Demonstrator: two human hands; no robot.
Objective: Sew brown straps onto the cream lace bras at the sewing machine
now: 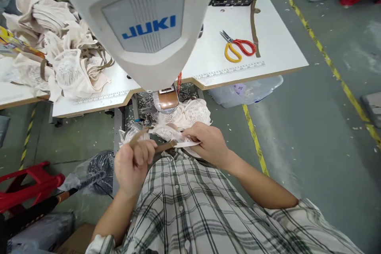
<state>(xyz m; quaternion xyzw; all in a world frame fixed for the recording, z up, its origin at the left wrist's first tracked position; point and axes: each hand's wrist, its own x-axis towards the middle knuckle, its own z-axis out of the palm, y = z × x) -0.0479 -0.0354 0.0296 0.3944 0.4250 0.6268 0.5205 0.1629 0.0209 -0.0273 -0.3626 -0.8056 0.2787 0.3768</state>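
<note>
My left hand [133,164] is closed around a brown strap [135,137] that runs across to a cream lace garment [184,117]. On the garment's near edge my right hand [208,143] pinches the lace and a white label. The garment lies just below the white JUKI sewing machine head [143,20], next to its copper-coloured arm end [167,100]. Both hands sit close together above my checked shirt.
A pile of cream lace garments [59,55] lies on the white table [276,47] at left. Red-and-yellow scissors [238,47] and a brown strip [254,24] rest at right. A clear plastic bin [247,91] stands under the table; a red stool [26,186] stands at lower left.
</note>
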